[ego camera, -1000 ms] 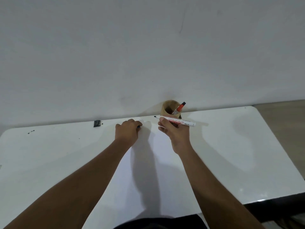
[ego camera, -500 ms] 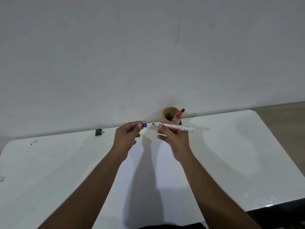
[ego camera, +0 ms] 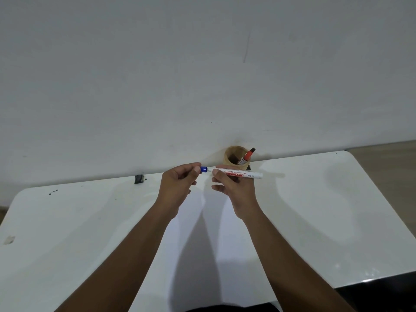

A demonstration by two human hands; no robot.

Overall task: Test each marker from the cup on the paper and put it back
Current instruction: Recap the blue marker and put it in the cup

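While the left hand (ego camera: 177, 188) pinches a blue cap (ego camera: 203, 169) at its fingertips, the right hand (ego camera: 234, 188) grips a white marker (ego camera: 238, 173) by its barrel, level above the paper (ego camera: 216, 255), the cap meeting the marker's tip. Light, stiff and smooth-sided, the marker looks best held mid-barrel, as here, where fingers steady it against the push of capping. Behind the hands, a tan cup (ego camera: 236, 155) stands against the wall at the table's (ego camera: 337, 210) far edge, an orange-capped marker (ego camera: 247, 156) leaning inside. A small dark object (ego camera: 139, 179) lies well to the left.
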